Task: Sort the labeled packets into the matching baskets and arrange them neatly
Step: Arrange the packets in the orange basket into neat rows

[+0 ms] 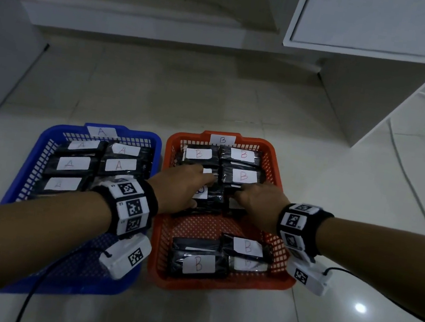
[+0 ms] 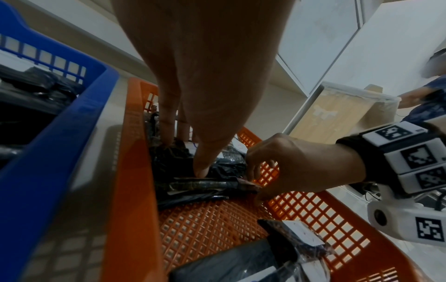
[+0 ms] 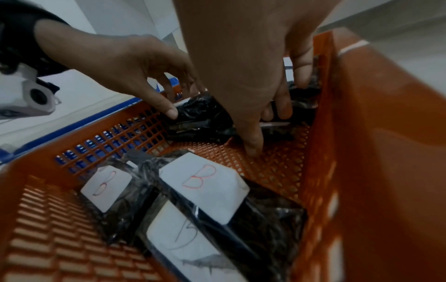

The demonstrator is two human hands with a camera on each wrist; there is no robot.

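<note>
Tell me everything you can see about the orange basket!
The orange basket looks like plastic, with lattice walls and a mesh floor. It sits on the tiled floor, right of the blue basket. A white label marked B is on its far rim. Black packets with B labels lie inside. The left hand and right hand touch the middle packets.

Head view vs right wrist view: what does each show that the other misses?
Head only: the blue basket interior with its A packets, plus both baskets' tags.
Right wrist only: the right hand's thumb tip touching the orange basket mesh floor; left hand's thumb against a black packet.
Both: both hands on the middle packets, loose B packets nearer the person.
</note>
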